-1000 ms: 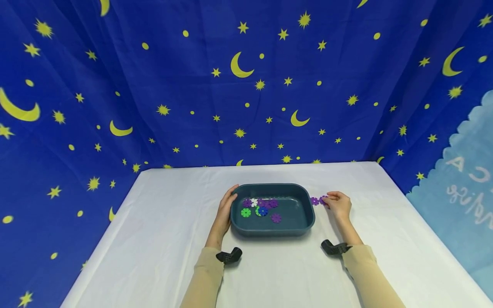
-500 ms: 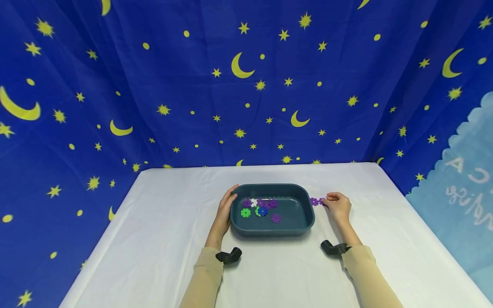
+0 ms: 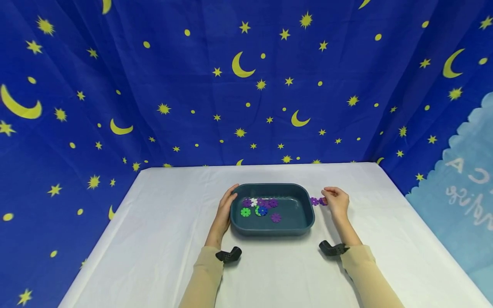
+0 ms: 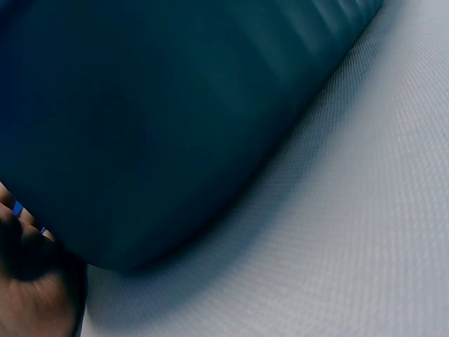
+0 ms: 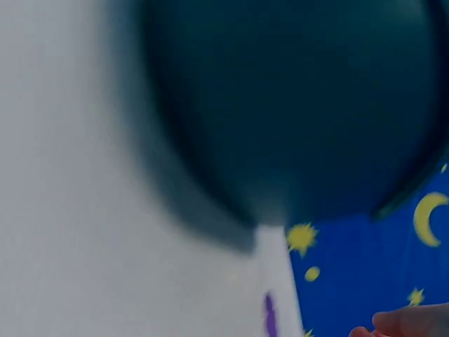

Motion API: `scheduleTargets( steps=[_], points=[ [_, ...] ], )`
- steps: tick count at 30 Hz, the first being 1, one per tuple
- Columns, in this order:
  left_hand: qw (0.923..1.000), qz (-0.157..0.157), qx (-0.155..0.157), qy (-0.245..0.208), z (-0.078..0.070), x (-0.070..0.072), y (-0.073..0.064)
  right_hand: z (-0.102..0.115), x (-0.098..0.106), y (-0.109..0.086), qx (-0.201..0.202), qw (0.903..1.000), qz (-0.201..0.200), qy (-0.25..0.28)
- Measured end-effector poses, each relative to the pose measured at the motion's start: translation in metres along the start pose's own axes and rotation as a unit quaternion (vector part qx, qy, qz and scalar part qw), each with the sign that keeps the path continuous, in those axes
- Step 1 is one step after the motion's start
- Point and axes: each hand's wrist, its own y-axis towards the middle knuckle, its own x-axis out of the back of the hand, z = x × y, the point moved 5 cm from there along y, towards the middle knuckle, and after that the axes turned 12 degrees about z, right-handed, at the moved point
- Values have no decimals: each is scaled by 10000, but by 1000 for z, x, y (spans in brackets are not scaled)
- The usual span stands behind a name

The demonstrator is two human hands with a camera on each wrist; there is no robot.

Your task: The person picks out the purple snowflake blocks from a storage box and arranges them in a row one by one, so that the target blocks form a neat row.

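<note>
A dark teal plastic tub (image 3: 273,232) stands on the white table in the head view. Inside lie several notched snowflake discs: purple discs (image 3: 275,218), a green disc (image 3: 245,212), a white disc (image 3: 253,202) and a blue disc (image 3: 262,211) overlapping a green one. My left hand (image 3: 222,214) holds the tub's left end, thumb at the rim and fingers along the outer wall. Just right of the tub, two purple snowflake discs (image 3: 314,201) lie in a row on the cloth. Over the outer one hovers my right hand (image 3: 337,203), fingers bent loosely, nothing visible between them.
White cloth (image 3: 161,239) covers the table. A blue curtain (image 3: 192,85) with yellow moons and stars rises behind and at the sides, with a light blue panel (image 3: 462,179) at right. Both wrists carry black camera mounts (image 3: 229,255).
My right hand has let go of the outer purple disc and lifted slightly, moving a little away from me; more of that disc shows. The left hand and the tub stay in place.
</note>
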Motion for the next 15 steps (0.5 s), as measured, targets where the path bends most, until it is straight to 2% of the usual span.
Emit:
scheduleTargets(
  steps=[6, 11, 15],
  points=[
    [9999, 97, -2, 64, -9, -5, -4, 24, -11, -11, -86, 9968, 325, 727],
    [10000, 23, -12, -58, 1, 1, 1, 43, -24, -20, -17, 9921, 597, 1105],
    [9999, -56, -100, -91, 9, 4, 4, 55, -41, -28, 129, 9888, 960, 1138]
  ],
)
